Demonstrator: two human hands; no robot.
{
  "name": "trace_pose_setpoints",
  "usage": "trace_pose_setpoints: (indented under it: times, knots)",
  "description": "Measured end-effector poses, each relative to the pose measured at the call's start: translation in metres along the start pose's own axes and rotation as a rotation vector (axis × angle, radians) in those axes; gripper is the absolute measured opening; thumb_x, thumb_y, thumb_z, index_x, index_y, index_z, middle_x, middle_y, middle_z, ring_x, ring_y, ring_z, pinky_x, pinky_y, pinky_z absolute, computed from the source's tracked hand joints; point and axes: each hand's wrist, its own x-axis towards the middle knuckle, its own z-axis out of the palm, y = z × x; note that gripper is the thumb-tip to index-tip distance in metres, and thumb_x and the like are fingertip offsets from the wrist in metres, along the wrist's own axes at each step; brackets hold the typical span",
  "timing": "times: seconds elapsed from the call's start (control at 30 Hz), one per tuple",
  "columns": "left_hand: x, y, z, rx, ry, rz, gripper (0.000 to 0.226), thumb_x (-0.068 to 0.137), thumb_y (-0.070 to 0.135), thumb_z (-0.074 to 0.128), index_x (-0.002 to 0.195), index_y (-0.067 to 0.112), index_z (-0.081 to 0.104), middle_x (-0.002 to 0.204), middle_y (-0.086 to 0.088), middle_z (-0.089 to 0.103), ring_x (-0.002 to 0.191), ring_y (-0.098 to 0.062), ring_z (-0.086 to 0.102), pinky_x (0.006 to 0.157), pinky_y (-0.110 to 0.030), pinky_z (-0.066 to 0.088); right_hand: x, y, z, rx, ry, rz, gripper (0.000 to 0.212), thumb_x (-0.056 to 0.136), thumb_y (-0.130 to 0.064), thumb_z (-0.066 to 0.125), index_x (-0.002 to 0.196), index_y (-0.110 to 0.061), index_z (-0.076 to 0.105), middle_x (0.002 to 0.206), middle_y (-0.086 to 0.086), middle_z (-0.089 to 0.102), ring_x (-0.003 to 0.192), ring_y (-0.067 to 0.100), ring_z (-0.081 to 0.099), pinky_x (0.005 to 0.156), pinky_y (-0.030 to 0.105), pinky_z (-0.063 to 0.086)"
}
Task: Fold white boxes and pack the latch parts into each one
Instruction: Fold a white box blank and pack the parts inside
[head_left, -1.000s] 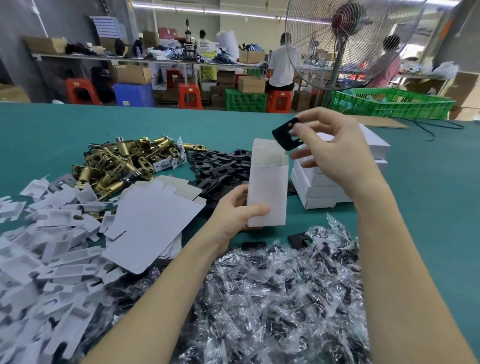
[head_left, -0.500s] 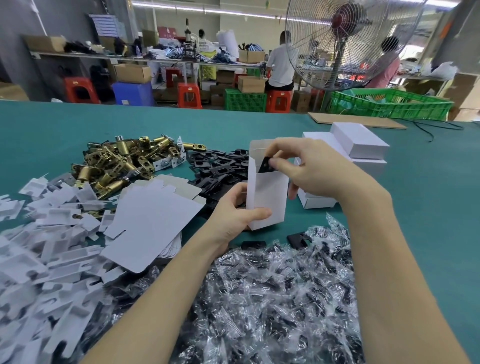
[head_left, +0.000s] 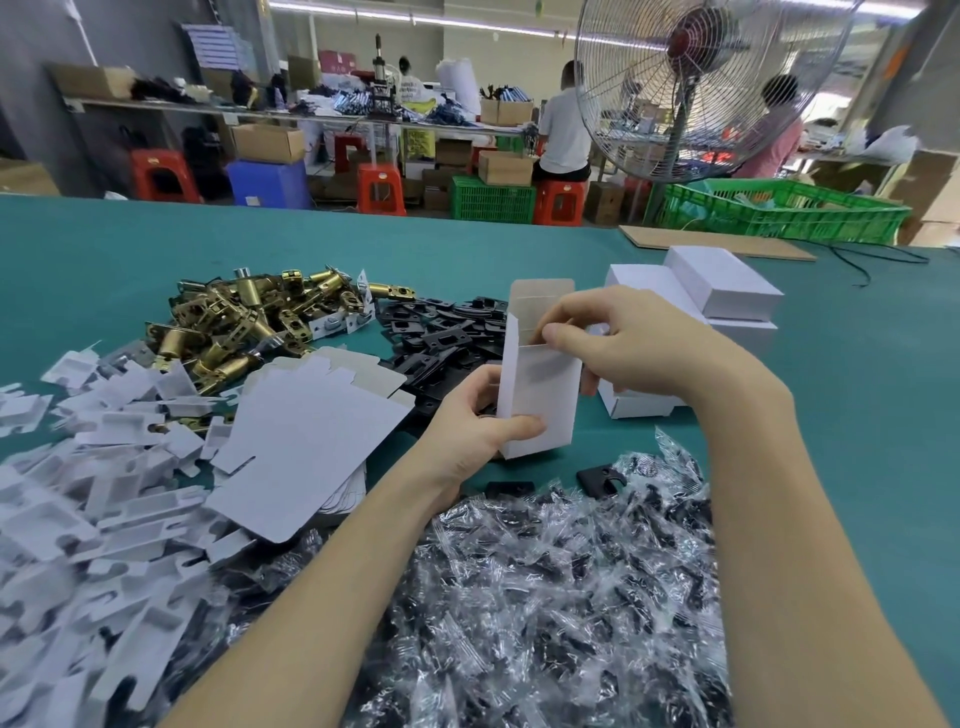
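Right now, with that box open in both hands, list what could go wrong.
1. The left hand grips only the lower part of the white box; pressure from the right hand at the open top could tip or crush it.
2. The upright top flap could bend against the fingers.

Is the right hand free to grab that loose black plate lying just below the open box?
Probably not yet. The right hand is at the mouth of the open box, fingers curled at its rim. The black plate itself lies uncovered on the table, beside the bagged parts.
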Motion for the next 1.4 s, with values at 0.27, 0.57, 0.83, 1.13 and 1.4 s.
trace_pose_setpoints:
  times: [0.27, 0.57, 0.83, 1.13, 1.4]
  knots:
    - [-0.001, 0.001, -0.001, -0.030, 0.003, 0.022, 0.047, 0.084, -0.005, 0.074, 0.122, 0.019, 0.062, 0.116, -0.004, 0.073, 0.110, -0.027, 0.069, 0.089, -0.046, 0.059, 0.010, 0.018, 0.006, 0.457, 0.401, 0.215, 0.012, 0.102, -0.042, 0.054, 0.100, -0.034, 0.063, 0.104, -0.003, 0.071, 0.085, 0.013, 0.068, 0.080, 0.034, 0.058]
    - [0.002, -0.003, 0.000, -0.042, -0.015, 0.140, 0.058, 0.079, -0.019, 0.072, 0.111, 0.027, 0.061, 0.099, 0.014, 0.077, 0.096, -0.002, 0.071, 0.073, -0.017, 0.055, 0.000, 0.051, 0.032, 0.907, -0.278, 0.286, 0.052, 0.086, -0.068, 0.055, 0.130, -0.042, 0.064, 0.129, -0.007, 0.071, 0.124, 0.016, 0.062, 0.100, 0.052, 0.052]
    - [0.002, -0.004, 0.000, -0.011, 0.006, 0.227, 0.055, 0.081, -0.014, 0.073, 0.111, 0.031, 0.062, 0.113, -0.003, 0.073, 0.112, -0.019, 0.067, 0.095, -0.031, 0.055, -0.012, 0.063, 0.040, 1.071, -0.282, 0.270, 0.076, 0.080, -0.059, 0.060, 0.146, -0.023, 0.054, 0.143, 0.014, 0.060, 0.125, 0.030, 0.060, 0.096, 0.048, 0.052]
    - [0.005, -0.007, 0.000, -0.056, 0.063, 0.187, 0.049, 0.079, -0.019, 0.071, 0.107, 0.021, 0.062, 0.094, 0.012, 0.077, 0.092, -0.002, 0.071, 0.075, -0.017, 0.055, 0.004, 0.066, 0.044, 0.757, -0.249, 0.460, 0.055, 0.100, -0.066, 0.045, 0.124, -0.022, 0.069, 0.128, 0.006, 0.069, 0.107, 0.021, 0.074, 0.087, 0.043, 0.061]
    - [0.006, -0.008, -0.002, -0.060, 0.075, 0.155, 0.051, 0.072, -0.008, 0.077, 0.110, 0.024, 0.063, 0.092, 0.012, 0.077, 0.087, -0.002, 0.071, 0.070, -0.016, 0.054, -0.004, 0.064, 0.011, -0.124, -0.303, 0.461, 0.007, 0.094, -0.034, 0.069, 0.098, -0.038, 0.066, 0.120, -0.006, 0.065, 0.101, 0.017, 0.063, 0.080, 0.029, 0.050]
